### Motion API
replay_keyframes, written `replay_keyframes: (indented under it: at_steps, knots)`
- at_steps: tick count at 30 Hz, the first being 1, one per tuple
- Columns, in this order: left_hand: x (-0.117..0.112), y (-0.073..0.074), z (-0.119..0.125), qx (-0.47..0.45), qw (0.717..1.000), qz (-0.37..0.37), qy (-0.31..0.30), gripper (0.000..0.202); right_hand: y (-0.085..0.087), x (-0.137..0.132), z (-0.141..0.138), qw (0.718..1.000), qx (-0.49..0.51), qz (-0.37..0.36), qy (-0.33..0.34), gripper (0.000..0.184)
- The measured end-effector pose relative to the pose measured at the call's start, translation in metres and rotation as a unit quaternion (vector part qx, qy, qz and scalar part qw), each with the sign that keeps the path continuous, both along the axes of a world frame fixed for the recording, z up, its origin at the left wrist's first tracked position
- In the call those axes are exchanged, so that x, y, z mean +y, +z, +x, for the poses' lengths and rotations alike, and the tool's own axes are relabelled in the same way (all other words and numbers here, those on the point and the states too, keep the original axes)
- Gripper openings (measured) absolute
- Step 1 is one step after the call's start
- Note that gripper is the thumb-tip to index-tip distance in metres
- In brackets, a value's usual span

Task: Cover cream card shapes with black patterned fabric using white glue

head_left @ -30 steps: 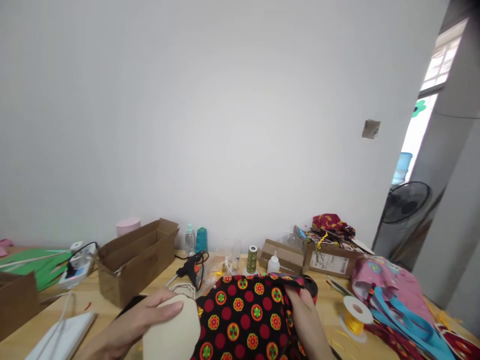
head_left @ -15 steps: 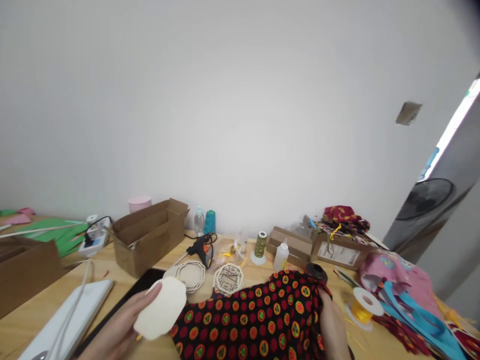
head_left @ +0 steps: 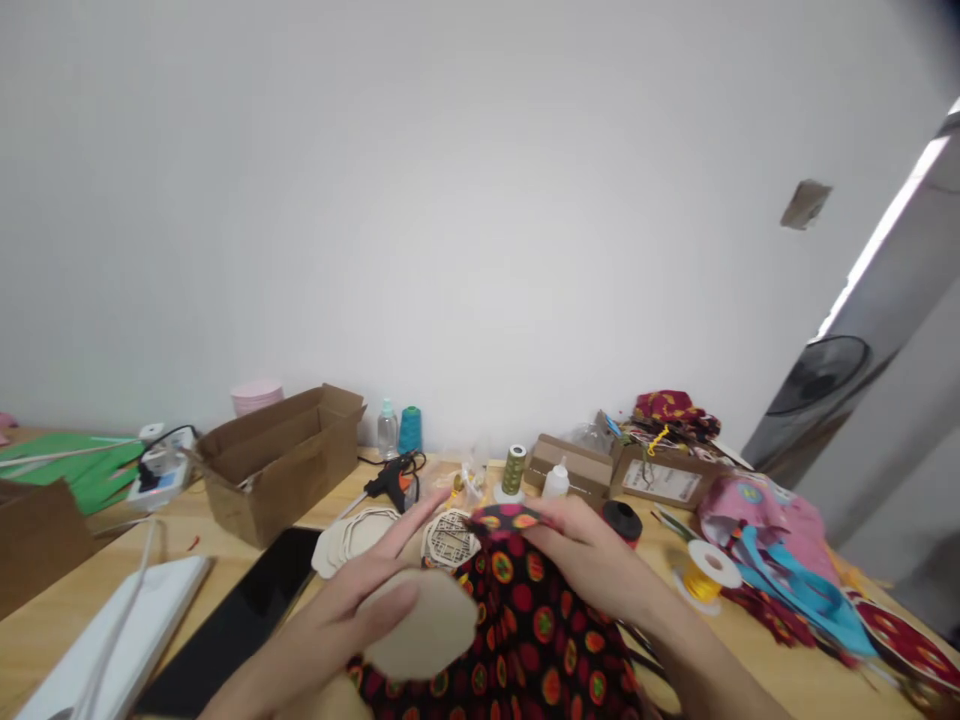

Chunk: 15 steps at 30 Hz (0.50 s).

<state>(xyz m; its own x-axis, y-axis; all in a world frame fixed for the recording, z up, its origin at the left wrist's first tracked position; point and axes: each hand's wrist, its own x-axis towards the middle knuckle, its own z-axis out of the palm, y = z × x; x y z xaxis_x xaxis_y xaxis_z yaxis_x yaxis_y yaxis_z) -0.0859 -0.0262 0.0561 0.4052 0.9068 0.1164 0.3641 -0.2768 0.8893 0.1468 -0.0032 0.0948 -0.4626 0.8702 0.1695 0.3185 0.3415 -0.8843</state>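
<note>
My left hand point(head_left: 341, 625) holds a plain cream wooden disc point(head_left: 420, 628) by its edge, thumb on top, low in the middle of the view. My right hand point(head_left: 592, 565) pinches the upper edge of a black fabric with red, orange and green flower dots point(head_left: 540, 640), lifting it just right of the disc. The fabric hangs down toward the bottom edge and touches the disc's right side. Behind my hands, flat wooden cut-out pieces point(head_left: 352, 532) and a lattice-patterned wooden round point(head_left: 448, 538) lie on the wooden table point(head_left: 225, 560).
An open cardboard box point(head_left: 277, 462), a black glue gun point(head_left: 391, 480), thread spools point(head_left: 513, 470), a small white bottle point(head_left: 555, 482), a black tablet point(head_left: 240, 625) and a white board point(head_left: 112, 670) lie around. Yellow ribbon reel point(head_left: 705, 572), blue ribbons and fabric pile point(head_left: 780, 560) at right. A fan point(head_left: 814, 375) stands beyond.
My left hand brought the wooden disc rightward against the fabric. My right hand rose and gathered the fabric's top edge toward the middle. The view shifted slightly.
</note>
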Motion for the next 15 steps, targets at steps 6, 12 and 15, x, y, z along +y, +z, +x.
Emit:
replay_keyframes:
  at_steps: [6,12,15]
  knots:
    - [0.026,0.049,0.031,-0.069,0.994,0.004,0.082,0.03,0.02,0.007,0.004,0.999,0.027,-0.036,0.014,0.015]
    - [0.035,0.086,-0.009,-0.235,0.948,-0.022,0.215,0.037,-0.03,-0.014,0.059,0.993,-0.091,-0.022,-0.069,0.021]
    - [0.037,0.115,-0.026,-0.27,0.919,0.046,0.284,0.041,-0.005,-0.015,0.087,0.994,0.025,-0.055,-0.089,0.019]
